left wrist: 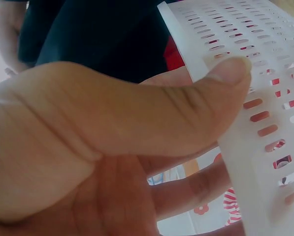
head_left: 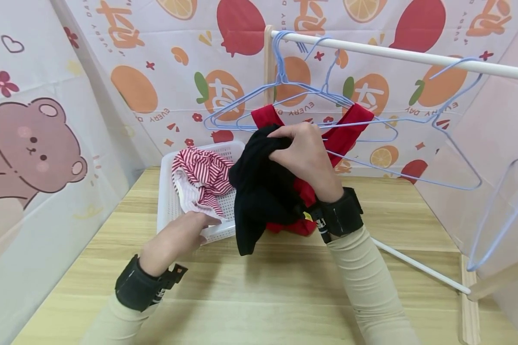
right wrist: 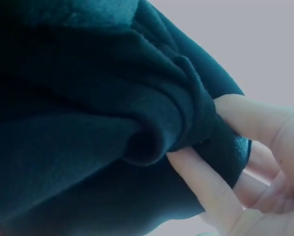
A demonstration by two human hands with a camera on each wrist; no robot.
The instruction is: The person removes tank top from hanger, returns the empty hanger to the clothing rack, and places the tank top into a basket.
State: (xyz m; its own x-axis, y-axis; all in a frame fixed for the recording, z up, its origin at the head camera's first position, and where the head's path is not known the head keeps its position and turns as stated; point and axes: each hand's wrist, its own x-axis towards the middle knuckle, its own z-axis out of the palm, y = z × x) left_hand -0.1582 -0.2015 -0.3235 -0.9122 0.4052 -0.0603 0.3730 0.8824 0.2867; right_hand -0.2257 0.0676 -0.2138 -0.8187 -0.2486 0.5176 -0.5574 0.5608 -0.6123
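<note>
A crumpled black garment [head_left: 267,191] hangs in the air from my right hand [head_left: 304,155], which pinches it near its top. The right wrist view shows its dark folds [right wrist: 151,98] between thumb and fingers. My left hand [head_left: 177,239] holds the near rim of a white plastic basket [head_left: 166,191]. In the left wrist view, the thumb [left wrist: 186,113] lies against the perforated wall [left wrist: 265,172], with fingers on the other side. Inside the basket lies a red-and-white striped garment [head_left: 205,172]. Behind the black cloth, a red garment [head_left: 349,132] hangs on a blue hanger.
A white rail [head_left: 397,55] on a wooden stand crosses the upper right. Several blue hangers [head_left: 280,79] hang from it, one [head_left: 457,129] further right. Another hanger [head_left: 492,225] shows at the right edge. The wooden tabletop [head_left: 263,297] lies below, before a fruit-printed backdrop.
</note>
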